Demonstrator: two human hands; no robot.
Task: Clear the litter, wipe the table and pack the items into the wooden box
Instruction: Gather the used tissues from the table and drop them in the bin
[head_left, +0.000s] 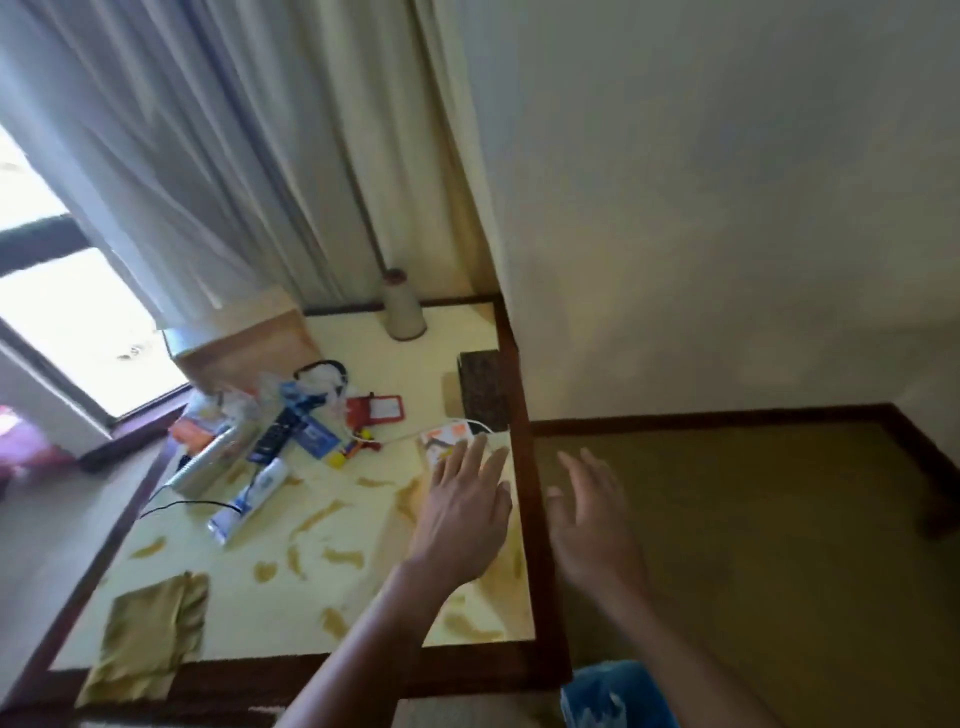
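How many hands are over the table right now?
1. The left hand is spread above the table near its right edge, fingertips at an orange-and-white packet. The right hand is past that edge, over the floor.

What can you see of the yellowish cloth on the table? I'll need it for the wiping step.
The cloth is a dull mustard-yellow piece of fabric, folded roughly square with soft creases. It lies flat at the near left corner of the table, its lower part draped over the dark wooden rim. Nothing rests on it. Neither the left hand nor the right hand touches it; both are open at the table's far right side, well apart from it.
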